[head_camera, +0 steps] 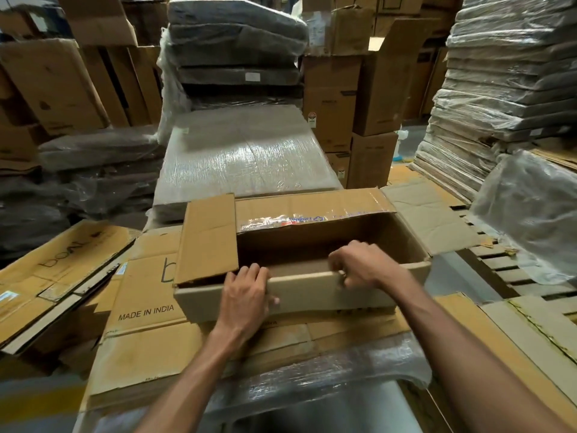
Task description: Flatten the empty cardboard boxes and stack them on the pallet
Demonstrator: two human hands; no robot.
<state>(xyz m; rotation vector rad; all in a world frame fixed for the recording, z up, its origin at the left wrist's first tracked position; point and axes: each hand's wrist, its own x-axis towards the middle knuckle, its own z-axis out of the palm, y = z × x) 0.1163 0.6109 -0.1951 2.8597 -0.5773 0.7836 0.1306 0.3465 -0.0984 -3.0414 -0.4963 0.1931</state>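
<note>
The left hand [246, 295] curls its fingers over the near rim of an open brown rectangular cardboard box [307, 287], which the right hand [356, 265] pinches, atop flattened brown cardboard sheets [146, 307].

One view: head cam, wide-angle, worn on the person. Faces forward and tilted down, so both forearms [193, 367] run up from the bottom edge. Close in: box [306, 290] sits mid-frame, near the lens, left hand [246, 295] and right hand [356, 267] on its near wall. Flat cardboard [146, 310] under it fills the lower frame. Upper half looks out over a wrapped stack [246, 157] straight ahead to cartons [331, 98] further back. Right edge catches the pallet [515, 276] slats. Straight lines bow toward the frame edges, strongest in the corners.
</note>
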